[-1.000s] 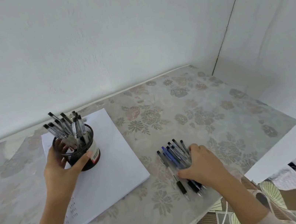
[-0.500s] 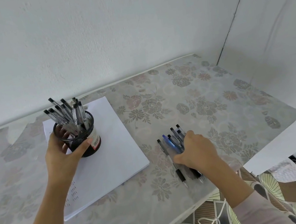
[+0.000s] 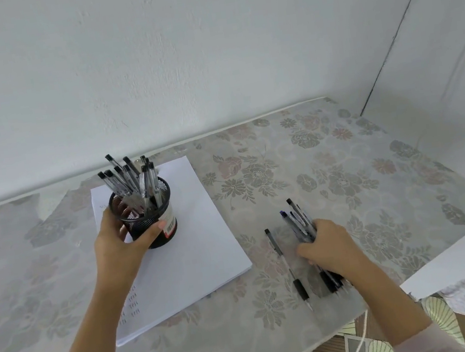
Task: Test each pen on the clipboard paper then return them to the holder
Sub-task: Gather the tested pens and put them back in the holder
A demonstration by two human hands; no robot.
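Left hand [image 3: 121,248]: fingers and thumb wrap the mesh holder [image 3: 148,216], probably steadying it against tipping.
Holder: upright on the paper [image 3: 193,243], already crowded with pens.
Right hand [image 3: 331,248]: curled round a bunch of pens [image 3: 299,223] lying on the cloth, seemingly gathering them for return.
Stray pen [image 3: 284,262]: alone just left of the bunch, ungripped.
Surface: floral tablecloth [image 3: 346,173].
Room: plain white wall [image 3: 174,48], corner at right.
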